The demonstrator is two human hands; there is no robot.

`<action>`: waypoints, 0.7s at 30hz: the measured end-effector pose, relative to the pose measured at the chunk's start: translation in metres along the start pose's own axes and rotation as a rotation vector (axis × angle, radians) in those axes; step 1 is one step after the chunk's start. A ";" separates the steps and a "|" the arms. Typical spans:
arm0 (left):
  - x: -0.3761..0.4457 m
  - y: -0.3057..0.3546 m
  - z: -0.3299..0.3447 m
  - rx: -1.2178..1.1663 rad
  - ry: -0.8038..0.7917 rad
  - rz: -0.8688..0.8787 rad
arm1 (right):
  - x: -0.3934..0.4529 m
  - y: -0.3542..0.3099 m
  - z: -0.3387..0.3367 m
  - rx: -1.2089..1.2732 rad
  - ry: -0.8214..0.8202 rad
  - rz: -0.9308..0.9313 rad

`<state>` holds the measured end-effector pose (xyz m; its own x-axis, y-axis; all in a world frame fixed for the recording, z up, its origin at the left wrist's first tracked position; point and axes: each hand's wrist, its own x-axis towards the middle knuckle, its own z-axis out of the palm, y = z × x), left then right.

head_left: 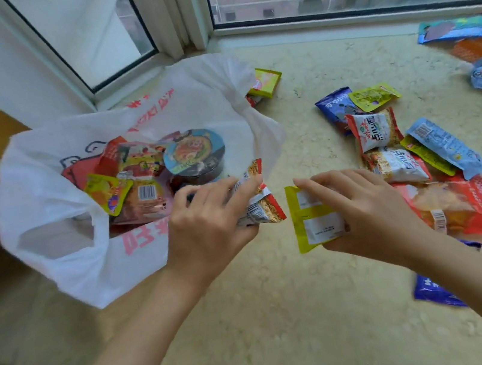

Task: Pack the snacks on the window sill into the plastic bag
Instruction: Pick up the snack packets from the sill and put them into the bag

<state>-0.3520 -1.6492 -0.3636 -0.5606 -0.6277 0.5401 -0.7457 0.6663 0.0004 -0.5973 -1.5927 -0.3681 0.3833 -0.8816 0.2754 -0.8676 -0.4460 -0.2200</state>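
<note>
A: What writing can we read?

B: Little. The white plastic bag (pixel 64 248) carries large red characters, upside down to us and blurred; we cannot read them. The yellow flat packet (pixel 313 218) shows two white printed panels with text too small to resolve. Barcodes are visible on a red packet inside the bag (pixel 147 194) and on the large red-and-orange packet (pixel 458 208) on the sill.

A: What does the bag contain?

B: We see a round cup with a blue-rimmed printed lid (pixel 194 155), a small yellow-and-orange sachet (pixel 109 196), and several red packets. The bag lies open on the left of the beige marble window sill (pixel 286 317).

A: Hand states?

B: Our left hand (pixel 204 219) grips a red-edged noodle snack packet (pixel 260 201) at the bag's mouth. Our right hand (pixel 364 210) holds the yellow flat packet, fingers curled round it, just beside the left.

A: Remaining snacks?

B: They lie on the sill to the right: white-and-red noodle packets (pixel 373 129), a light blue packet (pixel 442 147), a dark blue packet (pixel 333 107).
</note>
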 end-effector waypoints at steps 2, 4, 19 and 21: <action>-0.005 -0.022 -0.016 0.029 0.015 -0.061 | 0.017 -0.015 0.002 0.021 0.026 -0.016; -0.012 -0.048 -0.029 0.073 0.015 -0.143 | 0.036 -0.033 0.009 0.044 0.037 -0.029; -0.031 -0.168 0.017 0.200 -0.315 -0.444 | 0.213 -0.090 0.071 -0.291 -0.069 -0.118; -0.037 -0.174 0.022 0.179 -0.398 -0.467 | 0.226 -0.089 0.078 -0.320 -0.143 -0.108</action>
<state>-0.2096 -1.7510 -0.4026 -0.2270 -0.9601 0.1634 -0.9731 0.2303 0.0015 -0.4085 -1.7637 -0.3591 0.4985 -0.8550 0.1427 -0.8664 -0.4863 0.1130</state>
